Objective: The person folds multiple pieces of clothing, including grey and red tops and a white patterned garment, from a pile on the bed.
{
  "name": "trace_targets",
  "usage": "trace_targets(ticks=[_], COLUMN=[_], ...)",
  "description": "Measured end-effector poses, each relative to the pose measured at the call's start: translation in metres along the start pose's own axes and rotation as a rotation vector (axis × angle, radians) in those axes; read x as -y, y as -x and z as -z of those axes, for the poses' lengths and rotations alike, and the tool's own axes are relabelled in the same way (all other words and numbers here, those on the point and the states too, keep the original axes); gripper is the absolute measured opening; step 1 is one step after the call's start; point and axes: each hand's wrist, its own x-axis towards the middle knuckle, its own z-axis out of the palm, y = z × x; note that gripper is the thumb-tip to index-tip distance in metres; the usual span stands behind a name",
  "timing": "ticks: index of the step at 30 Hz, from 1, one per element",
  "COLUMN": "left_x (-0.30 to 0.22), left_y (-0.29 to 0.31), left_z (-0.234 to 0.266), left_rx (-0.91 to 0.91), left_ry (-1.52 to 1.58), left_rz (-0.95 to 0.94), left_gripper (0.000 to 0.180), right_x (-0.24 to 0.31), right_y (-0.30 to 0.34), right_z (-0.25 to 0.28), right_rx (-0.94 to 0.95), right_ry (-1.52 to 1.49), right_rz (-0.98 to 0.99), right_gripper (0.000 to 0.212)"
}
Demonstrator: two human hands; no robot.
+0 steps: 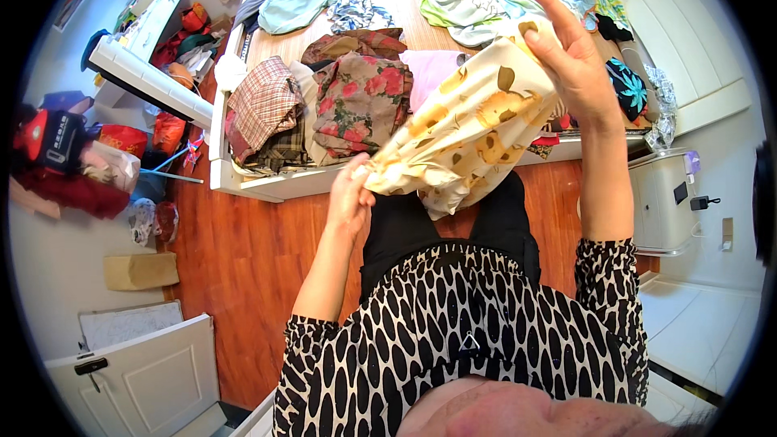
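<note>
A pale yellow cloth with brown and tan flower print stretches slantwise between my hands, above the edge of the bed; its exact kind cannot be made out. My left hand pinches its gathered lower left corner. At the upper right end, my right hand is raised, thumb and index finger stretched apart, with the cloth lying against the thumb and palm. Its other fingers are mostly hidden. Behind the cloth lie a folded brown garment with red flowers, a plaid folded garment and a pink cloth.
Light blue clothes and a pale green and white garment lie farther back on the white-framed bed. Bags and boxes crowd the left, with a white door below them. A whitish cabinet-like box stands at right on wooden floor.
</note>
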Motion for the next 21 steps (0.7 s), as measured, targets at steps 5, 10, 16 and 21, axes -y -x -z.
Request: trace_targets(ticks=[5,10,16,21], left_x=[0.04,0.033,-0.001,0.014], left_y=[0.025,0.008,-0.019,-0.007], left_z=[0.003,-0.002,-0.041,-0.075], left_rx=[0.44,0.39,0.287,0.734], left_ry=[-0.637,-0.678,-0.859,-0.975], left_rz=[0.351,0.156,-0.205,-0.419], left_gripper=[0.02,0.022,0.034,0.059], right_x=[0.052,0.097,0.097,0.099], right_y=[-0.008,0.017,0.032,0.038], right_z=[0.002,0.002,0.019,0.01], right_rx=[0.249,0.437,0.782,0.815], right_ry=[0.211,0.525,0.016,-0.126], right_rz=[-0.001,0.132,0.418,0.405], right_gripper=[0.045,0.035,0.035,0.026])
